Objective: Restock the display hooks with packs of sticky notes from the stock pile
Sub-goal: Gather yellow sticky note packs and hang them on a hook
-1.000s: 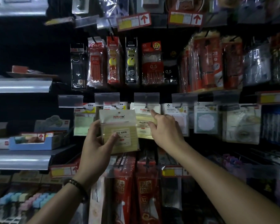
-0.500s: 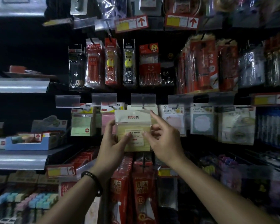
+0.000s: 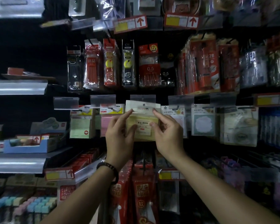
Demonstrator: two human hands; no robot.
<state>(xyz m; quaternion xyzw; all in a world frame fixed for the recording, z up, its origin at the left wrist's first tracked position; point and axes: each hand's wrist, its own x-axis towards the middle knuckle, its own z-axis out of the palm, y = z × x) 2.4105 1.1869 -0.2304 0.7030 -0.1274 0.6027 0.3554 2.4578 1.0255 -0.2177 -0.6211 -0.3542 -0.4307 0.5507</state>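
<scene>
This is a stationery shop, seen facing a wall of hanging stock. Cellophane packs of pens (image 3: 149,68) and pencils (image 3: 207,65) hang in rows across the upper middle and right of the frame. Packs of sticky notes (image 3: 81,125) fill the row below, behind clear label holders (image 3: 65,102). Red-and-yellow price tags (image 3: 130,24) with arrows show at the top and lower left, and metal-edged shelves (image 3: 18,88) on the left carry a blue display carton (image 3: 31,145) above small pastel blocks (image 3: 23,206).

Dim light, black back wall (image 3: 23,50), metal shelves (image 3: 18,88) left
</scene>
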